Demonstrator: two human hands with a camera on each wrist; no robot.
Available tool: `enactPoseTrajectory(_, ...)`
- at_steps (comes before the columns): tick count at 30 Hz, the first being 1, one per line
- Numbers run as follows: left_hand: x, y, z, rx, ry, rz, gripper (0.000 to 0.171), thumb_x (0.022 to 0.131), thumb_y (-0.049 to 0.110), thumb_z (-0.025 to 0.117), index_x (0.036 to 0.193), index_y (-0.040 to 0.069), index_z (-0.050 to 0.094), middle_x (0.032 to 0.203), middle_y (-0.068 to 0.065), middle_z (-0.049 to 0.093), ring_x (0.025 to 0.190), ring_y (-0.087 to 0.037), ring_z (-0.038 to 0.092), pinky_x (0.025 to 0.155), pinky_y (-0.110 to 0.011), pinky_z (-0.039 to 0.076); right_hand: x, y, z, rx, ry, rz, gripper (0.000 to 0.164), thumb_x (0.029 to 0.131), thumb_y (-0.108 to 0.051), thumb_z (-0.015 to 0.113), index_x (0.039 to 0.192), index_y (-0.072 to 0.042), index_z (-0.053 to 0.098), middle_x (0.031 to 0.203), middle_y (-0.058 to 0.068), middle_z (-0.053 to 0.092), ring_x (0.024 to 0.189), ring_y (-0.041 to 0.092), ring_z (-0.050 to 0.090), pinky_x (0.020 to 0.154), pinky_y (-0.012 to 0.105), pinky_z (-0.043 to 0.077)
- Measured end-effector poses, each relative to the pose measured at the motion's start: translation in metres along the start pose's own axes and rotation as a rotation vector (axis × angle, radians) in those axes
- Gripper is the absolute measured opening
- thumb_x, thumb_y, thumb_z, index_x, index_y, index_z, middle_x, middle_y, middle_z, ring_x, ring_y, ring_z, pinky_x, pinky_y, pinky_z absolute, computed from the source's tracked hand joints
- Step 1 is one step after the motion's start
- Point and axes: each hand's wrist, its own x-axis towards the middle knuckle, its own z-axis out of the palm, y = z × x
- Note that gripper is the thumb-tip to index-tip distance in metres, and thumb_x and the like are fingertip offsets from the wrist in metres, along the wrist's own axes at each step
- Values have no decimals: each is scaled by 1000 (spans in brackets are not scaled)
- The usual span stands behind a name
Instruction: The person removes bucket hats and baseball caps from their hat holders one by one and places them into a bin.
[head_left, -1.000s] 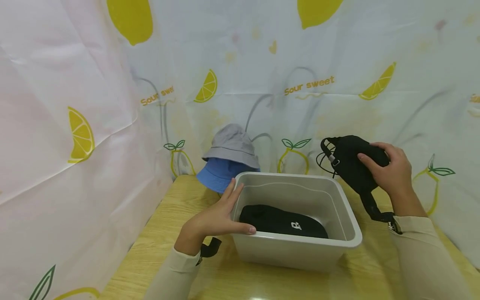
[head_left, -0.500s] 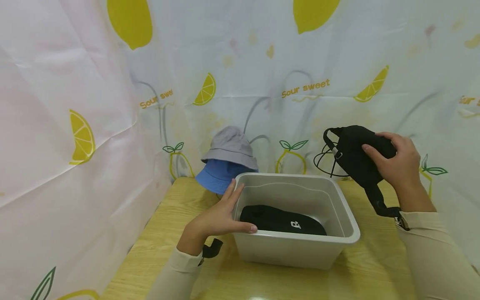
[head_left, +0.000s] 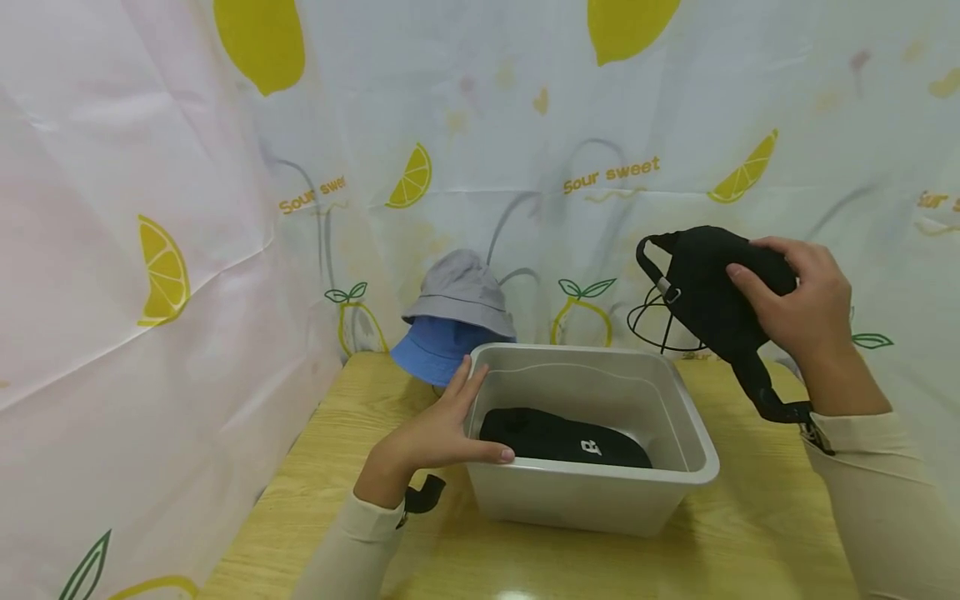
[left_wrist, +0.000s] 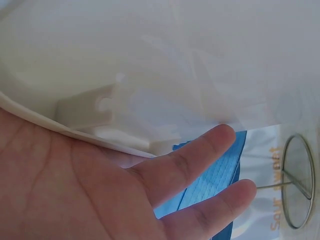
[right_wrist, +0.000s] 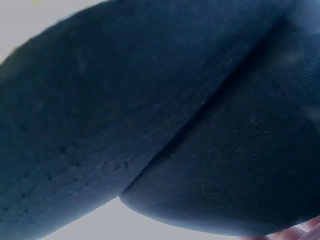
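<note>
My right hand (head_left: 806, 296) grips a black cap (head_left: 712, 287) at one end, its strap and metal buckle facing left. The cap hangs in the air beyond the right end of a pale grey plastic bin (head_left: 592, 500). Dark fabric of this cap fills most of the right wrist view. My left hand (head_left: 442, 433) rests on the bin's near left corner, fingers extended along the left rim and thumb over the front rim. Inside the bin lies another black cap (head_left: 540, 437) with a white letter. The left wrist view shows straight fingers (left_wrist: 190, 162) beside the bin wall.
Behind the bin's left end, a grey bucket hat (head_left: 461, 287) sits above a blue bucket hat (head_left: 431, 350). A black wire stand (head_left: 664, 329) rises behind the bin's right end. The wood-grain table (head_left: 352, 433) meets a lemon-print cloth (head_left: 480, 108) at back and left.
My right hand has raised the black cap up and slightly right, showing more of the wire stand. The left hand has stayed on the bin's corner.
</note>
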Motion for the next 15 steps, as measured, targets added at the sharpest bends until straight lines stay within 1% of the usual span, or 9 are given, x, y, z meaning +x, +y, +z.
enactPoseTrajectory(2,-1,1,0,1,-1,-3,132,73,73,81,168,32,-1,172,7,-23,159,-30,13,120,-55,35,1,-5,-1,11,14,-25,47,95,-38,72,134,-13,69,133,21,62,129,42,49,107,64,35)
enactPoseTrajectory(9,-1,2,-1,8,-1,-2,132,72,73,81,168,33,-1,173,6,-23,159,-30,13,120,-56,34,3,-26,-4,25,43,-91,44,93,-37,76,132,-17,71,131,17,66,128,36,52,110,54,37)
enactPoseTrajectory(12,-1,2,-1,10,-1,2,131,73,73,81,167,34,-1,173,5,-23,159,-31,13,120,-56,34,4,-33,-4,41,38,-117,44,93,-36,77,131,-16,72,131,17,66,129,35,51,110,53,37)
enactPoseTrajectory(15,-1,2,-1,7,-4,2,130,73,72,81,167,34,0,173,4,-22,159,-32,13,120,-56,34,4,-39,-4,50,28,-143,43,92,-35,76,129,-14,72,131,18,65,130,36,51,111,55,37)
